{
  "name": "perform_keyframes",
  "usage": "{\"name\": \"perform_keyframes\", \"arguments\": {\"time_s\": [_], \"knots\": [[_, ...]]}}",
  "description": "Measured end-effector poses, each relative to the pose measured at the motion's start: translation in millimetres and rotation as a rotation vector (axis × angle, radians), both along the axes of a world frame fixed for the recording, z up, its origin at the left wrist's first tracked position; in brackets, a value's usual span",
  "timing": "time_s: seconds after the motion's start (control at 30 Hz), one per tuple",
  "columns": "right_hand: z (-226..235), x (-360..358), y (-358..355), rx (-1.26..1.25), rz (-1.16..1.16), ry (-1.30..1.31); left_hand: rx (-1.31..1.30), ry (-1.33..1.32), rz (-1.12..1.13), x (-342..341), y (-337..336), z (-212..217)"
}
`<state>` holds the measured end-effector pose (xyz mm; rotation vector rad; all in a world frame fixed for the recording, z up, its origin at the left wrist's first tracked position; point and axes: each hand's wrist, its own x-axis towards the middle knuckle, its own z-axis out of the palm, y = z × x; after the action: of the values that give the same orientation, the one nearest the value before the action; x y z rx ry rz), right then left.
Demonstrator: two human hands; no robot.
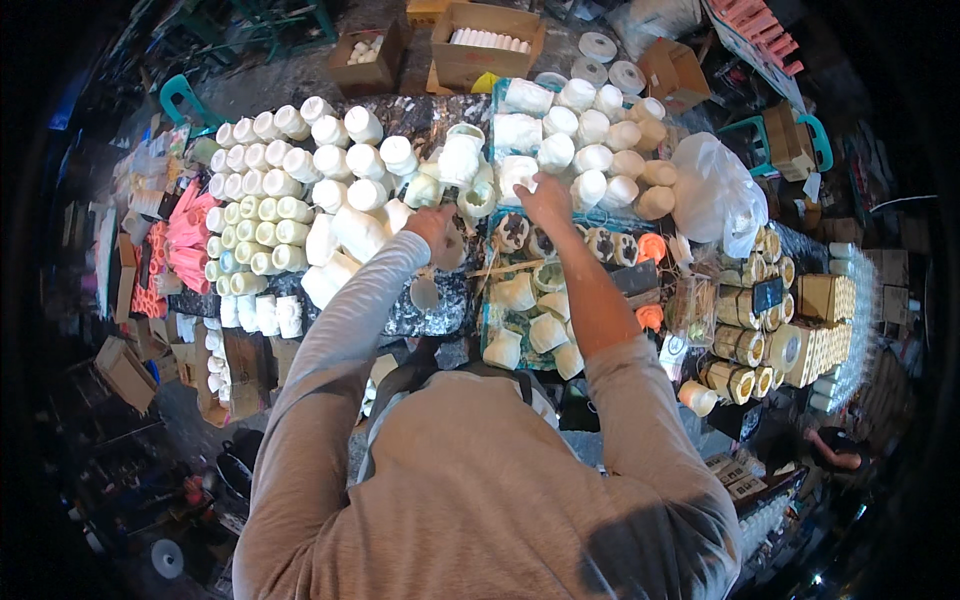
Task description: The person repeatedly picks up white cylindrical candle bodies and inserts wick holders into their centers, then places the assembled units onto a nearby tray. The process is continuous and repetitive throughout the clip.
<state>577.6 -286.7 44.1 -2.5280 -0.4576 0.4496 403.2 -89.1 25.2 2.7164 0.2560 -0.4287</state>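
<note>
My right hand (546,201) reaches over the turquoise-edged tray and has its fingers curled against a squarish white wax piece (517,172). My left hand (431,226) is closed low over the dark table, beside the white wax pieces; what its fingers hold, if anything, is hidden. A round greyish disc (424,292) shows just below it. Between the hands, farther off, stand a rough white wax lump (460,158) and a pale hollow mould (477,195). Rows of white candles (290,122) stand to the left of my left hand.
More candles (593,126) fill the tray's far half, and pale moulds (548,333) lie in its near half. A white plastic bag (715,190) sits on the right, near hexagonal moulds (738,345) and a phone (768,294). Pink pieces (188,235) lie at far left. Cardboard boxes (485,45) stand beyond.
</note>
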Motion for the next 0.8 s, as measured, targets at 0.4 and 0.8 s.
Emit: {"name": "perform_keyframes", "arguments": {"time_s": [0.4,0.8], "knots": [[-57.4,32.2,14.7,-0.210,0.369,-0.207,-0.114,-0.219,0.324,-9.8,-23.3,8.3],[-3.2,101.4,7.7,-0.409,0.056,-0.263,-0.739,-0.409,0.573,64.1,-44.7,34.9]]}}
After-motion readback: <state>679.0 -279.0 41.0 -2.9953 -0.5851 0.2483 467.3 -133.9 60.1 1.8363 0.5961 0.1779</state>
